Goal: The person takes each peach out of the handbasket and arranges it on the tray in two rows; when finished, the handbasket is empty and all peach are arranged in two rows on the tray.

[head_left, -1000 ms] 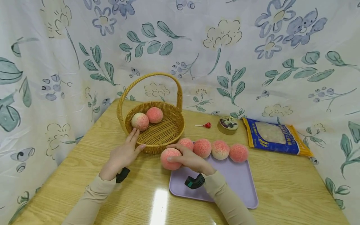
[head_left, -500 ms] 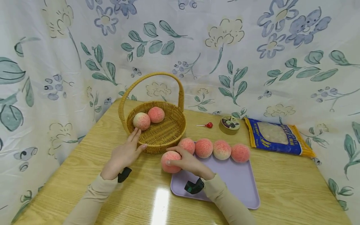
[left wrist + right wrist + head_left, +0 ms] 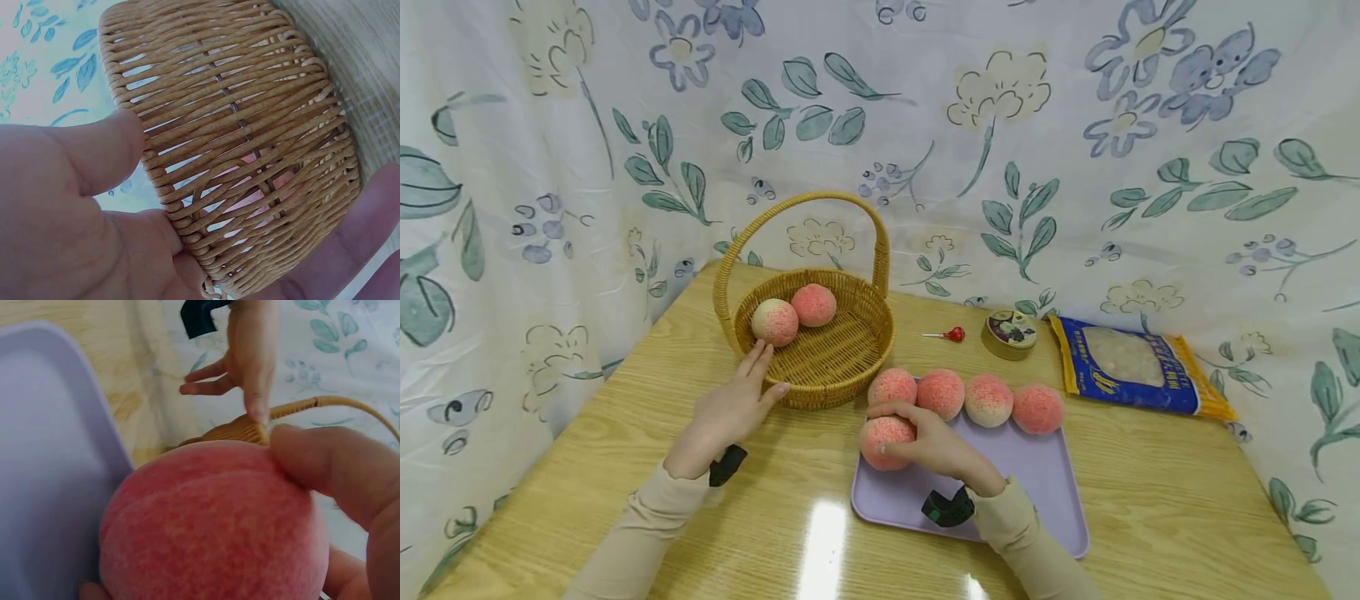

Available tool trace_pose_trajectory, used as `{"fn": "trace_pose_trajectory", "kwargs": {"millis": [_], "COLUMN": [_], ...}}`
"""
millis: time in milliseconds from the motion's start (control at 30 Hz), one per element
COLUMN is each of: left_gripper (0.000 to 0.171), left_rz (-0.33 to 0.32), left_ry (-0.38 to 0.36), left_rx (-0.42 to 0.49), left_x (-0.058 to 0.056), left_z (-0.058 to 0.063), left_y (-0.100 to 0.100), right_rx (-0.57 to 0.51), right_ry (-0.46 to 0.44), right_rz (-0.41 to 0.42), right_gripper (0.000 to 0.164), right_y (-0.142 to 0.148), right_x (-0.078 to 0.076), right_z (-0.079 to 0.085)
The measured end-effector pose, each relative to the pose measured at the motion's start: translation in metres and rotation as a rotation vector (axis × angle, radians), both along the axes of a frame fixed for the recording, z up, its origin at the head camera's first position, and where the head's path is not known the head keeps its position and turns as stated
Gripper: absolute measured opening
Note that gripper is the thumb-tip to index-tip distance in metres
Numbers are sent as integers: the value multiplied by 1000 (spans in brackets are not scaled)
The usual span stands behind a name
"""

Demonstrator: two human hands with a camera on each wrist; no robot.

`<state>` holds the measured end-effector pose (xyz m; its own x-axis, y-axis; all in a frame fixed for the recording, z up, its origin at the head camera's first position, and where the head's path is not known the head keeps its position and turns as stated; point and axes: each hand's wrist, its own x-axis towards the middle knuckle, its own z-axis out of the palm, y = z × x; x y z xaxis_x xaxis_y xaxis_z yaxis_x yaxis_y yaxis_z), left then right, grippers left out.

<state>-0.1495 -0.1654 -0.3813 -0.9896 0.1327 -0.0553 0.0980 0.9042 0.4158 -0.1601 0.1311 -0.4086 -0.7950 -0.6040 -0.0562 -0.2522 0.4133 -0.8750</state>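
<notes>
In the head view, my right hand (image 3: 936, 442) grips a pink peach (image 3: 884, 444) at the left end of the lilac tray (image 3: 1037, 479). The right wrist view shows this peach (image 3: 212, 531) large, with my thumb against its side. My left hand (image 3: 730, 412) rests at the near left rim of the wicker basket (image 3: 831, 387), its fingers fairly straight. In the left wrist view, the thumb touches the basket's rim and some fingers lie along the woven wall (image 3: 237, 125). Inside the basket sit a pale-and-pink peach (image 3: 775, 322) and a pink peach (image 3: 813, 305).
Several more peaches (image 3: 941, 395) stand in a row along the tray's far edge. Behind them on the wooden table (image 3: 1157, 475) lie a red lollipop (image 3: 954, 334), a round tin (image 3: 1009, 335) and a blue-and-yellow packet (image 3: 1138, 365). Floral cloth (image 3: 925, 108) hangs behind the table.
My right hand has moved right with the held peach, from beside the tray's left edge to over its left end. The left hand has stayed at the basket.
</notes>
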Motion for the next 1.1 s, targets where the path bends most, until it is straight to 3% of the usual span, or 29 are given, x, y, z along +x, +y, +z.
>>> {"fn": "trace_pose_trajectory", "kwargs": {"millis": [133,433,700,967,1100], "left_gripper": [72,72,72,72,72], "left_rz": [2,8,7,11,12], "left_ry": [4,0,-7,2,2], "left_rx": [-7,-3,-2,0,-8], "left_x": [0,-1,0,-1,-1], "left_z": [-1,-3,-1,-2,-2], "left_y": [0,1,0,0,0], "right_rx": [-13,9,44,134,150], "right_ry": [23,93,96,276,314], "right_rz": [12,-43,-14,-92,-120], "right_gripper": [42,34,36,31,31], "right_y": [0,0,-2,-3,0], "right_x": [-1,-3,-2,4,5], "right_z": [-3,-3,-1,7,13]}}
